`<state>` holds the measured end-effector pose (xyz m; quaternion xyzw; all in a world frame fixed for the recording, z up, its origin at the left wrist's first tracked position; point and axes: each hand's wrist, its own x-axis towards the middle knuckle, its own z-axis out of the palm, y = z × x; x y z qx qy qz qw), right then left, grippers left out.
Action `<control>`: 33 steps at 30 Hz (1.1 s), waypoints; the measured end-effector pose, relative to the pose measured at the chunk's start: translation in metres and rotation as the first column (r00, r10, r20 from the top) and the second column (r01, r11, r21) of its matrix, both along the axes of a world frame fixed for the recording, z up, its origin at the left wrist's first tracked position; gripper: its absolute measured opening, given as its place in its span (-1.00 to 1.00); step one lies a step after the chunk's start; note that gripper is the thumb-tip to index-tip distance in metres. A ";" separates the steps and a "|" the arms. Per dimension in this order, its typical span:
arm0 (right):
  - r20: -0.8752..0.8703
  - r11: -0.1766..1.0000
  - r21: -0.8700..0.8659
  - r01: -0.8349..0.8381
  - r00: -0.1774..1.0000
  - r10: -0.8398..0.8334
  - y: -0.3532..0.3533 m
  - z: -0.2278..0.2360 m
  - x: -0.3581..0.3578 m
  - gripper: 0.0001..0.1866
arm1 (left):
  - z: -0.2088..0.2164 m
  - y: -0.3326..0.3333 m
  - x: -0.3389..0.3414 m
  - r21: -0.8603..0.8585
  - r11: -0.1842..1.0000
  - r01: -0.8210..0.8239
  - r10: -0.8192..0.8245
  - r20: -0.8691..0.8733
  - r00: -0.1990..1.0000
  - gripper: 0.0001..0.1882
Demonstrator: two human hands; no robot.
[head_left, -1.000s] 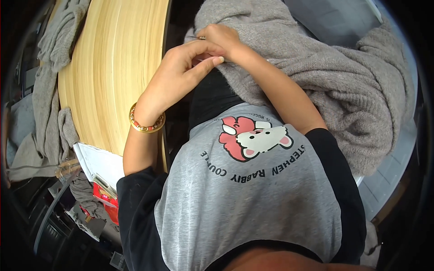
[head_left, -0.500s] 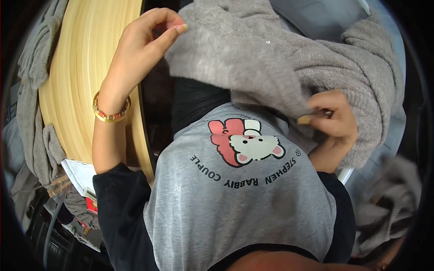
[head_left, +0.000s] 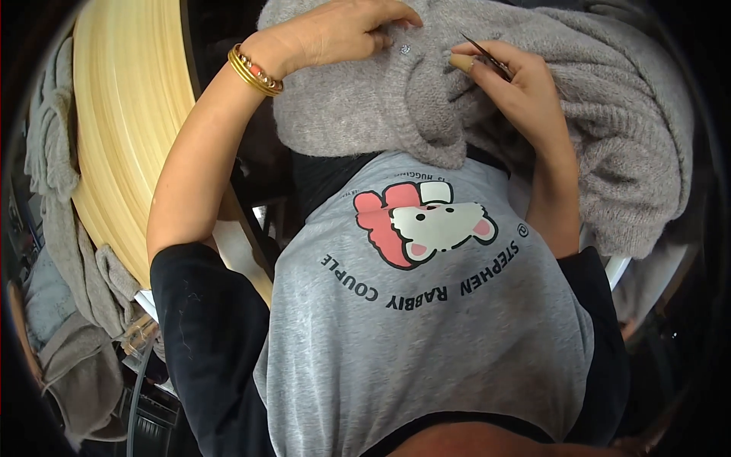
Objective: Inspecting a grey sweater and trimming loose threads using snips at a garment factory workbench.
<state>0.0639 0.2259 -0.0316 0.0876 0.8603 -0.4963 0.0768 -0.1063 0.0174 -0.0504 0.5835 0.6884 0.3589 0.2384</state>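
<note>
A fuzzy grey-brown knit garment (head_left: 343,107) lies over my lap, folded and bunched toward the right. My left hand (head_left: 346,30) rests on its upper part, fingers loosely stretched and apart. Close to those fingertips, a small sparkly piece (head_left: 405,49) shows on the knit. My right hand (head_left: 525,87) pinches dark, thin tweezers (head_left: 491,59), their point up and to the left, just above the knit. A yellowish cover (head_left: 462,62) sits on a fingertip of this hand. Gold bracelets (head_left: 255,72) circle my left wrist.
A curved pale wooden tabletop (head_left: 126,129) runs along my left side. Beyond its edge hang more grey knit pieces (head_left: 57,160), with a brownish knit piece (head_left: 84,373) lower down. A white edge (head_left: 618,270) shows under the garment at the right.
My left hand has moved right and onto the knit. My right hand has risen with the tweezers, up and to the left. The garment has shifted and folded near the middle.
</note>
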 end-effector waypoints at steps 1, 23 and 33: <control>0.006 0.997 -0.071 0.009 1.000 -0.008 0.001 -0.003 0.000 -0.75 | -0.003 0.001 0.000 -0.005 1.000 0.003 -0.003 0.007 1.000 -0.59; -0.087 0.918 -0.382 -0.103 0.993 0.076 -0.038 -0.007 -0.028 -0.74 | 0.066 -0.056 0.047 -0.253 0.804 -0.539 0.557 0.638 0.532 -0.87; -0.063 0.858 -0.491 -0.149 0.989 0.135 -0.054 0.005 -0.034 -0.74 | 0.053 -0.069 0.051 0.010 0.883 -0.470 0.442 0.324 0.837 -0.80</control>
